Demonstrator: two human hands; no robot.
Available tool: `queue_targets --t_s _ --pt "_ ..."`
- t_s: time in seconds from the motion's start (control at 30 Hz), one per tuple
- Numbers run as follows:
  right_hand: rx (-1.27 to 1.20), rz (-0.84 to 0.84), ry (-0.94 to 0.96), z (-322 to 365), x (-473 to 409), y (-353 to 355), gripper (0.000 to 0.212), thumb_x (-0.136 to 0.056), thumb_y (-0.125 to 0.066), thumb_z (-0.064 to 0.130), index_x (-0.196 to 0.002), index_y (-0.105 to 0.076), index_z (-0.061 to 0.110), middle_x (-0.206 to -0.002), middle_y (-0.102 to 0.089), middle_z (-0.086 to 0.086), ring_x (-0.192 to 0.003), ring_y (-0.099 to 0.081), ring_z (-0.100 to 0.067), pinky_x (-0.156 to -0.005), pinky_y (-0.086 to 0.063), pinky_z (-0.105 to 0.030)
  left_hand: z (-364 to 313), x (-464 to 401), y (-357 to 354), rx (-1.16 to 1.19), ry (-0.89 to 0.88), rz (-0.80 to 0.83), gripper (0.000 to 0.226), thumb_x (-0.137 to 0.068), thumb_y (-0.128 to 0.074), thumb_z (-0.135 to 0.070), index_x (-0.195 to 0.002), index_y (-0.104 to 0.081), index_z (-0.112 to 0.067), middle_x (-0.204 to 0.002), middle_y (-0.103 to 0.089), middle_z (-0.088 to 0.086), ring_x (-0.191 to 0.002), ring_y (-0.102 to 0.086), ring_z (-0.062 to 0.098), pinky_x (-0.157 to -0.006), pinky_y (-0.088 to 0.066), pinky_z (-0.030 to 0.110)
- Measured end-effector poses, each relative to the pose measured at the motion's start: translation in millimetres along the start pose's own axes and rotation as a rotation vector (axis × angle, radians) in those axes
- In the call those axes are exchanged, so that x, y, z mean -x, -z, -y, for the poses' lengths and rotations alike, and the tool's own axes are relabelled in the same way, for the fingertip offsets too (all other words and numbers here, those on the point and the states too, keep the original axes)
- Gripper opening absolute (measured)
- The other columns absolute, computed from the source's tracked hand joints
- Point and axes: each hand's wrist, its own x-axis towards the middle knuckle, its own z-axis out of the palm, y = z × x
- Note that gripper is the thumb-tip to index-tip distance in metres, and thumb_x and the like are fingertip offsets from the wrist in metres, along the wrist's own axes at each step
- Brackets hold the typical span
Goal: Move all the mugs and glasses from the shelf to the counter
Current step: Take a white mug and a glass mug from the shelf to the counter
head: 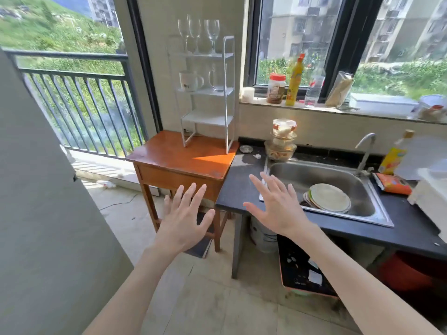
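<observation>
A white wire shelf (pixel 229 97) stands on a wooden table (pixel 169 158). On its top tier stand three clear wine glasses (pixel 196 35). The middle tier holds a white mug (pixel 189 80) and a clear glass mug (pixel 216 78); the lower tier is bare. The dark counter (pixel 238 187) adjoins the table on the right. My left hand (pixel 185 217) and my right hand (pixel 274 204) hover with fingers spread, well below and in front of the shelf, holding nothing.
A steel sink (pixel 285 170) with stacked plates (pixel 329 198) is set in the counter, a tap (pixel 365 151) behind it. Stacked glass bowls (pixel 281 143) sit at the counter's back. Bottles and a jar (pixel 276 88) line the windowsill. A balcony railing (pixel 79 93) is at left.
</observation>
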Motion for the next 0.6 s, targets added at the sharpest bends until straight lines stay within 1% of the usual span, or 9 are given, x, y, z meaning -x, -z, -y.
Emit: queue_targets --t_s 0.13,0.33,0.43,0.53,0.6 --pt "-0.032 -0.016 0.043 13 -93 -17 0.070 -0.087 -0.037 0.059 -0.145 -0.009 0.032 -0.157 -0.012 -0.002 -0.144 -0.006 -0.024 -0.113 -0.006 -0.055 45 -69 1 -0.015 0.050 -0.026 0.064 -0.089 -0.024 -0.059 -0.144 0.000 -0.038 -0.158 -0.003 -0.007 -0.145 0.008 0.019 -0.113 0.010 0.047" --pt "-0.072 -0.037 0.101 16 -230 -22 0.069 -0.089 -0.039 0.056 -0.146 -0.010 0.032 -0.157 -0.011 -0.003 -0.144 -0.006 -0.024 -0.114 -0.007 -0.052 91 -194 23 0.033 0.089 -0.115 0.063 -0.091 -0.028 -0.055 -0.146 -0.005 -0.034 -0.159 -0.007 -0.003 -0.145 0.002 0.020 -0.116 0.001 0.047" --pt "-0.078 -0.052 0.110 18 -289 -20 0.068 -0.089 -0.041 0.053 -0.146 -0.013 0.029 -0.157 -0.014 -0.005 -0.144 -0.010 -0.024 -0.116 -0.013 -0.049 108 -246 30 0.090 0.074 -0.159 0.063 -0.091 -0.029 -0.054 -0.146 -0.008 -0.031 -0.158 -0.009 -0.003 -0.145 0.001 0.018 -0.115 -0.001 0.044" --pt "-0.115 -0.066 0.125 20 -341 -24 0.066 -0.090 -0.043 0.049 -0.146 -0.017 0.024 -0.154 -0.022 -0.006 -0.142 -0.016 -0.024 -0.114 -0.020 -0.045 127 -296 27 0.193 0.080 -0.159 0.062 -0.092 -0.032 -0.051 -0.146 -0.011 -0.029 -0.158 -0.012 -0.003 -0.145 -0.001 0.016 -0.115 -0.005 0.043" --pt "-0.144 -0.069 0.117 20 -372 -29 0.065 -0.090 -0.045 0.047 -0.145 -0.019 0.022 -0.152 -0.026 -0.007 -0.141 -0.019 -0.024 -0.114 -0.022 -0.041 137 -331 21 0.260 0.066 -0.159 0.062 -0.092 -0.034 -0.049 -0.146 -0.014 -0.027 -0.158 -0.012 -0.003 -0.145 -0.001 0.015 -0.115 -0.005 0.040"
